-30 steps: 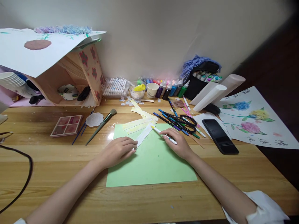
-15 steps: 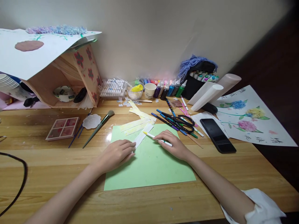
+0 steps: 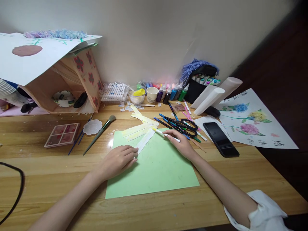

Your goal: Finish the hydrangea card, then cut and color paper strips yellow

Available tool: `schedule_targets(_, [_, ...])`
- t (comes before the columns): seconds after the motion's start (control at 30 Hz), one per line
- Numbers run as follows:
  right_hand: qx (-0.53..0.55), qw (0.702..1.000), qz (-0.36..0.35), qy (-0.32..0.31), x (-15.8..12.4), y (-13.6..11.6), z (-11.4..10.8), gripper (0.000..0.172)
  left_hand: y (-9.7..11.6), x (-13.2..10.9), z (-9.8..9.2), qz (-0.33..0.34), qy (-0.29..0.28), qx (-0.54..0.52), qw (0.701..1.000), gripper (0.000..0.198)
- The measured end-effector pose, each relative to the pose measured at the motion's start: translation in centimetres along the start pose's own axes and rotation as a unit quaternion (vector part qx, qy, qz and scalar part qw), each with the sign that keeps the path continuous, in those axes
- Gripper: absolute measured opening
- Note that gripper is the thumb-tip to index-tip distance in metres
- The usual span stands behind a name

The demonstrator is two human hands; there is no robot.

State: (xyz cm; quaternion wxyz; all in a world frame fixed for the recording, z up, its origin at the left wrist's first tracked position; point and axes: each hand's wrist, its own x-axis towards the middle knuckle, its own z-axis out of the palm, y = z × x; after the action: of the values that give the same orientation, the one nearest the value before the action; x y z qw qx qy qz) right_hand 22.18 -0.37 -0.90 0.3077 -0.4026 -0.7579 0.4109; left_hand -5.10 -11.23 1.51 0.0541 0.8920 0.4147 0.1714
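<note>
My right hand (image 3: 180,143) is closed around a white marker (image 3: 172,138) with a yellow tip. The tip touches the upper end of a white paper strip (image 3: 144,142), which lies slantwise on a light green sheet (image 3: 154,176). My left hand (image 3: 121,162) lies flat with its fingers stretched out, fingertips resting on the strip's lower end, part of which they hide. Just beyond the strip, several yellow-coloured paper strips (image 3: 138,130) overlap one another, partly over the green sheet's far edge.
Right of the strips are black scissors (image 3: 186,126) among pens, a phone (image 3: 220,139) and a flower drawing (image 3: 255,122). Behind stand a paper cup (image 3: 152,95), a bowl (image 3: 136,96), paint bottles and a marker box (image 3: 114,92). A brush (image 3: 99,134), palette and decorated cardboard house are left.
The marker's tip has moved slightly up and right along the strip with my right hand. My left hand stays on the strip. The whole view has shifted a little.
</note>
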Motion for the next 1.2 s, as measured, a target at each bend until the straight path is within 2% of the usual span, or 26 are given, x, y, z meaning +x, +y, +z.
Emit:
schedule_targets(0.1, [-0.006,1.0,-0.006,-0.01,0.1,-0.07,-0.11,0.023,0.02,0.0,-0.03,0.001,-0.001,0.002,1.0,0.021])
schedule_targets(0.2, [-0.012,1.0,-0.005,0.008,0.1,-0.1,-0.09,0.023,-0.03,-0.04,0.05,0.0,-0.004,0.004,1.0,0.02])
schedule_targets(0.3, [-0.029,0.999,-0.023,-0.009,0.01,-0.07,-0.07,0.023,-0.15,-0.07,0.23,0.001,-0.004,0.006,1.0,0.02])
schedule_targets(0.43, [-0.061,0.997,-0.043,0.013,-0.29,-0.16,-0.11,0.022,-0.24,-0.12,0.41,0.002,-0.006,0.005,1.0,0.019])
schedule_targets(0.57, [-0.077,0.993,-0.087,-0.033,-0.47,-0.22,-0.14,0.019,-0.22,-0.15,0.38,0.0,-0.005,0.002,1.0,0.018])
schedule_targets(0.67, [-0.088,0.994,-0.065,0.011,-0.48,-0.14,-0.19,0.018,-0.23,-0.19,0.34,-0.001,-0.007,0.003,1.0,0.018])
schedule_targets(0.8, [-0.077,0.993,-0.082,-0.022,-0.52,-0.09,-0.31,0.017,-0.28,-0.24,0.34,0.0,-0.008,-0.001,1.0,0.018])
schedule_targets(0.9, [-0.077,0.995,-0.07,0.01,-0.58,-0.12,-0.37,0.017,-0.28,-0.21,0.32,0.001,0.0,-0.002,1.0,0.019])
schedule_targets(1.03, [-0.069,0.993,-0.091,-0.014,-0.64,-0.15,-0.4,0.016,-0.27,-0.16,0.36,0.0,0.001,-0.001,1.0,0.019])
schedule_targets(1.13, [-0.073,0.994,-0.074,0.027,-0.65,-0.07,-0.43,0.017,-0.3,-0.19,0.42,-0.003,-0.003,-0.002,1.0,0.019])
schedule_targets(1.2, [-0.073,0.994,-0.076,0.023,-0.63,0.02,-0.46,0.017,-0.32,-0.23,0.43,-0.004,-0.006,-0.002,1.0,0.02])
